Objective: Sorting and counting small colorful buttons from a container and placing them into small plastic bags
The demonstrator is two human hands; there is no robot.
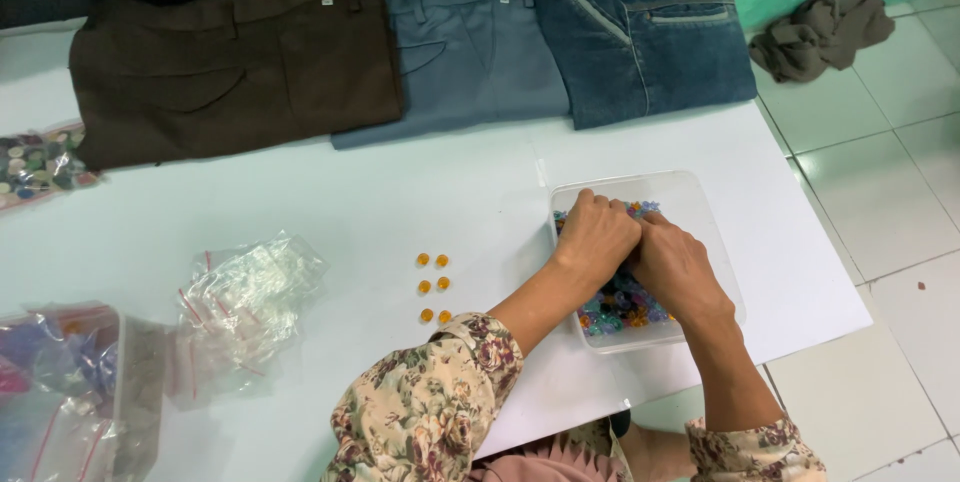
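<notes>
Clear bead tray [690, 204] long axis running away, both hands inside

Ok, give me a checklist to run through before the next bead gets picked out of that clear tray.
1. Both hands in the clear tray: ok, left hand and right hand meet over the mixed beads.
2. A bead held in the fingers: cannot tell, fingertips are hidden.
3. Orange beads in paired rows on the table: ok, six laid out.
4. Small zip bags within reach: ok, piled left of the orange beads.
5. Tray fully on the table: ok.
</notes>
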